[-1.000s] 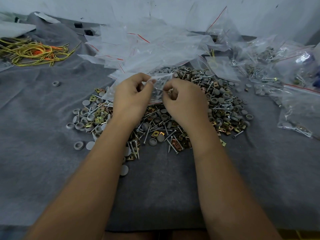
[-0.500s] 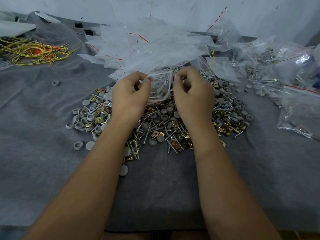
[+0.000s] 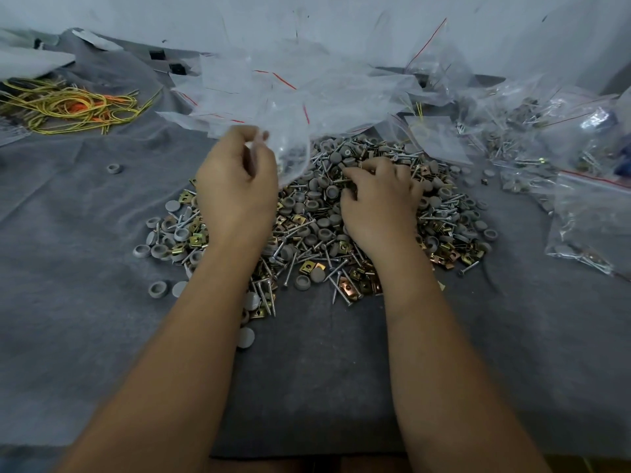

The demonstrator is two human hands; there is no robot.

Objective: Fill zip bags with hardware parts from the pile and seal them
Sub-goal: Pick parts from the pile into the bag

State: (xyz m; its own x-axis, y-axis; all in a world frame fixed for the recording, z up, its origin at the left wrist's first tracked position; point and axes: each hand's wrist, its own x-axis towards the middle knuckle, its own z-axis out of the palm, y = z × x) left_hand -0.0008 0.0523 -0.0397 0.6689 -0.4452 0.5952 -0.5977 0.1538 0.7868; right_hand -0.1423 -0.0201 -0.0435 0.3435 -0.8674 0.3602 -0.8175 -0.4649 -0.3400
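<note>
your left hand [image 3: 237, 186] pinches a clear zip bag [image 3: 290, 148]; your right hand [image 3: 379, 196], fingers curled, digs into the hardware pile [image 3: 314, 227].

A single head-worn wide-angle camera looks forward and steeply down along both forearms onto the grey cloth [image 3: 85, 302]. The view sits close above the pile of hardware [image 3: 317, 213], which lies at frame centre. A pale wall [image 3: 341, 15] closes the top edge. Straight edges bow toward the frame corners.
</note>
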